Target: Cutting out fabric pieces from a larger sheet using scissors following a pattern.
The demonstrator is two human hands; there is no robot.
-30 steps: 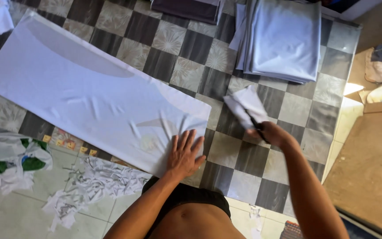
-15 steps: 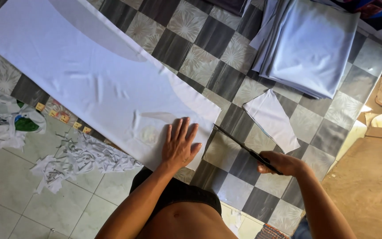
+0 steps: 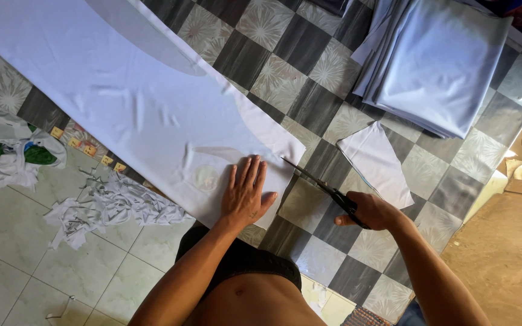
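Left hand [image 3: 246, 196] lies spread flat on the white cloth [image 3: 122, 102] near its edge; right hand [image 3: 367, 211], at three o'clock, grips open scissors [image 3: 318, 184] over bare floor [image 3: 309, 205].

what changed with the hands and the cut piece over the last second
The right hand let go of the small cut piece, which now lies on the checkered floor, and brought the scissors down with the blades pointing at the white fabric edge. The left hand stayed flat on the fabric; the folded stack and scraps are unchanged.
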